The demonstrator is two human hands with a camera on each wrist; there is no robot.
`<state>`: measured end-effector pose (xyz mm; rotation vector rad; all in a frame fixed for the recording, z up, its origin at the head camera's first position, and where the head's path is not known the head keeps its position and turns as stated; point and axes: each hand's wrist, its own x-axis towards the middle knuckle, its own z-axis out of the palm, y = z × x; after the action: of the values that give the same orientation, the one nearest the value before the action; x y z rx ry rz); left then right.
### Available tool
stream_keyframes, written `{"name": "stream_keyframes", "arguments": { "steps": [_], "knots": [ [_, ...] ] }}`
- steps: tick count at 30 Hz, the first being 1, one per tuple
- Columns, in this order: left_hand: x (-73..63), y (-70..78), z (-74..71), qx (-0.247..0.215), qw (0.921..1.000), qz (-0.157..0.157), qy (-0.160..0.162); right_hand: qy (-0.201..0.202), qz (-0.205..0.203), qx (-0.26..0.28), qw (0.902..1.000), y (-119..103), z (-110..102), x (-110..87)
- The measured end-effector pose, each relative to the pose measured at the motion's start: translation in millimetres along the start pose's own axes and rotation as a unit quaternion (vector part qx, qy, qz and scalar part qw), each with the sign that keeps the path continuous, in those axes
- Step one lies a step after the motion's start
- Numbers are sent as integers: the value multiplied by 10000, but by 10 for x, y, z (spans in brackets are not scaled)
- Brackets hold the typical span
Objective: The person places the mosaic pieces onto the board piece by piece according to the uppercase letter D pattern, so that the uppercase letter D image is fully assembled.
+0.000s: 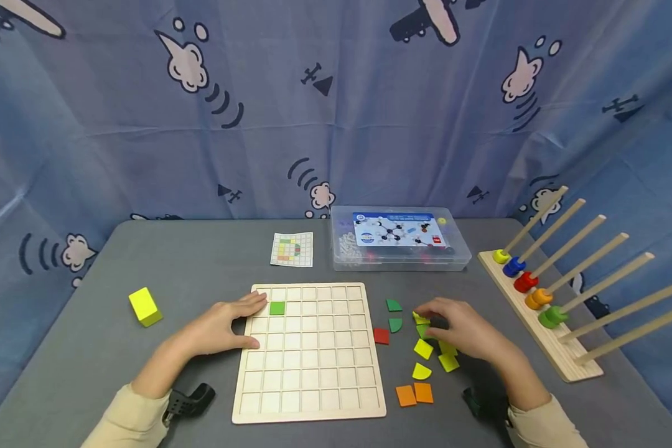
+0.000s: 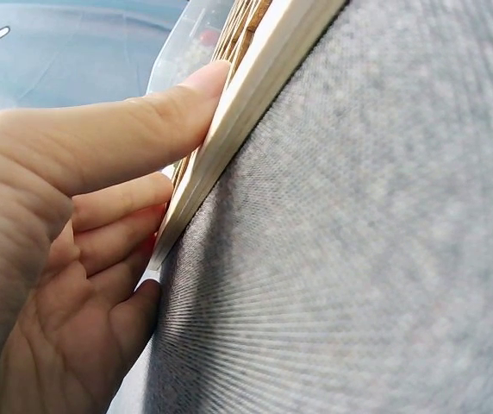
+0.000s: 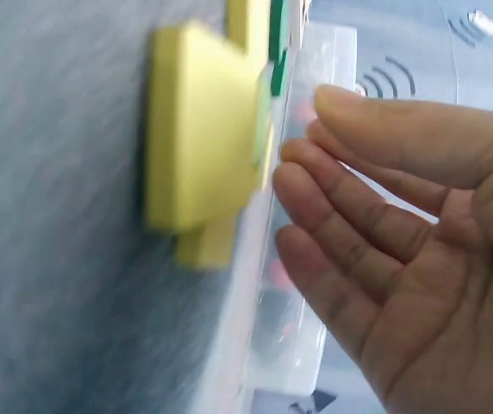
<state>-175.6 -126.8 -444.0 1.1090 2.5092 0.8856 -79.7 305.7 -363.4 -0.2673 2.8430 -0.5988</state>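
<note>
A wooden grid board (image 1: 309, 379) lies flat on the grey table, one green square tile (image 1: 277, 308) in a cell near its upper left corner. My left hand (image 1: 224, 323) rests on the board's left edge, thumb and fingertips touching the rim. Over a loose cluster of yellow and light green tiles right of the board is my right hand (image 1: 462, 326). In the right wrist view its fingers (image 3: 341, 233) are loosely bent with nothing between them, beside a yellow tile (image 3: 212, 129). The hand partly hides the cluster in the head view.
Between board and cluster lie a red tile (image 1: 381, 336) and dark green rounded tiles (image 1: 395, 325). Orange squares (image 1: 406, 396) lie nearer me. A pattern card (image 1: 292, 249) and clear plastic box (image 1: 400, 261) stand behind, a yellow block (image 1: 145, 307) left, a peg rack (image 1: 571, 367) right.
</note>
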Motion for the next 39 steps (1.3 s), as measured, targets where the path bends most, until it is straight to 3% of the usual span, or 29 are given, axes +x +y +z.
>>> {"name": "stream_keyframes", "arguments": {
  "steps": [14, 28, 32, 39],
  "knots": [
    [1, 17, -18, -15, 10000, -76, -50, -141, 27, -222, 9997, 187, 86, -27],
    [1, -6, -9, 48, 10000, -33, -52, -56, 373, -42, 9993, 103, 92, -17],
    [-3, -8, -14, -2, 10000, -49, -53, 99, 232, 59, 9997, 15, 78, 4],
    [10, -6, -12, 20, 9999, -103, -36, 434, -466, 231, 9977, -201, 74, 126]
  ]
}}
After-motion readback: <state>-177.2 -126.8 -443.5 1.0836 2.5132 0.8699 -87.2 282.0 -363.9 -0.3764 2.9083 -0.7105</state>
